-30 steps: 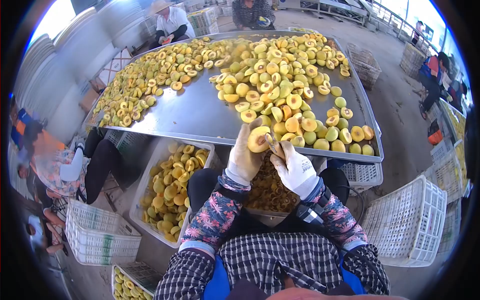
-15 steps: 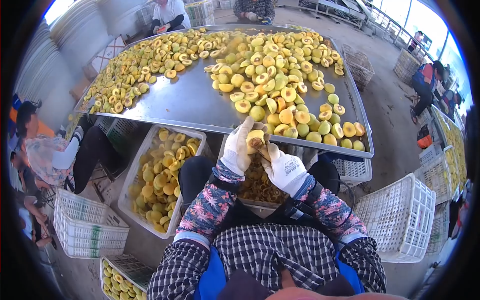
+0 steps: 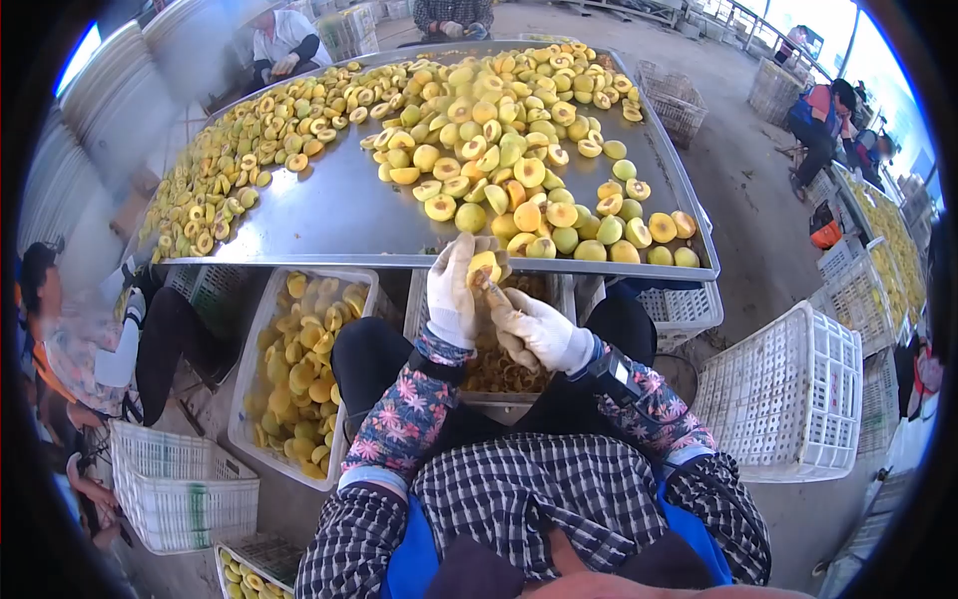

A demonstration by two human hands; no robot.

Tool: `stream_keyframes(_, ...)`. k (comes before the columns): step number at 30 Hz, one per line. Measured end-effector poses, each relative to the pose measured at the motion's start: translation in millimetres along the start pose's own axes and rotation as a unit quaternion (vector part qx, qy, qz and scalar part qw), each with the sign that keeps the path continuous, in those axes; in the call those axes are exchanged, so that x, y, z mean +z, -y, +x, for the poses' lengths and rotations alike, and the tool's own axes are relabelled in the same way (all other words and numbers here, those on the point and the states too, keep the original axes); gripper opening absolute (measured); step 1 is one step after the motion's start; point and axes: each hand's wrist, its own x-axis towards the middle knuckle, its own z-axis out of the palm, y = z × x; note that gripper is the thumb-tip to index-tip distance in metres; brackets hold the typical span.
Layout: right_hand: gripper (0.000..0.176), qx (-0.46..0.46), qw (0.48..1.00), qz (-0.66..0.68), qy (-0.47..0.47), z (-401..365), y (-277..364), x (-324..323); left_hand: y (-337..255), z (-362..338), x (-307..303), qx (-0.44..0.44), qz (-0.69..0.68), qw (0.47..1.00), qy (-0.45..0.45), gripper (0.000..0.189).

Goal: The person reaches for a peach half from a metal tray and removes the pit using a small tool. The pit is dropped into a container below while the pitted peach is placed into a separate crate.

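My left hand [image 3: 451, 292], in a white glove, holds a yellow peach half [image 3: 483, 268] cut side toward me, just below the near edge of the metal table [image 3: 339, 215]. My right hand [image 3: 534, 329], also gloved, grips a small pitting tool [image 3: 496, 294] whose tip is pressed into the peach half. Both hands hover over a crate of pits and scraps [image 3: 499, 371] between my knees. A large heap of peach halves and whole peaches [image 3: 509, 150] covers the table in front of me.
A white crate of pitted halves [image 3: 294, 359] stands at my left knee. Empty white crates [image 3: 788, 399] sit at right, another [image 3: 185, 489] at lower left. A seated person [image 3: 70, 339] works at left; other people sit at the table's far end [image 3: 279, 45] and at right [image 3: 823, 120].
My view has shifted, so the table and hands sit further left and higher. My right hand has dropped lower and turned, with the tool tip still in the peach half.
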Motion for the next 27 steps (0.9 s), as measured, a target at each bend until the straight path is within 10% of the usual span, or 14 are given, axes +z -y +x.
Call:
stream_keyframes(5, 0.036, 0.06, 0.995, 0.077, 0.022, -8, 9, -11, -2, 12, -7, -0.135, -0.024, 0.988, 0.067, 0.038)
stream_keyframes(9, 0.036, 0.101, 0.978, 0.171, 0.056, -12, 11, -13, 6, 6, 6, -0.084, -0.047, 0.995, 0.013, 0.036)
stream_keyframes(15, 0.028, -0.044, 0.998, -0.044, -0.014, -4, -20, -19, 6, 16, -1, -0.174, 0.083, 0.98, 0.045, 0.033)
stream_keyframes(19, 0.033, 0.08, 0.993, 0.07, 0.059, -21, 5, -24, 5, 17, -1, -0.201, 0.088, 0.973, 0.068, 0.032)
stream_keyframes(23, 0.033, 0.087, 0.986, 0.117, 0.079, -24, -14, -41, 4, 25, -26, -0.075, 0.101, 0.992, -0.004, 0.035)
stream_keyframes(25, 0.034, -0.095, 0.974, -0.204, 0.036, -6, -66, -76, -37, 20, -39, 0.025, 0.315, 0.948, -0.027, 0.029)
stream_keyframes(27, 0.036, -0.026, 0.89, -0.455, -0.029, -36, -29, -63, -63, 40, -104, 0.023, 0.586, 0.805, -0.088, 0.036)
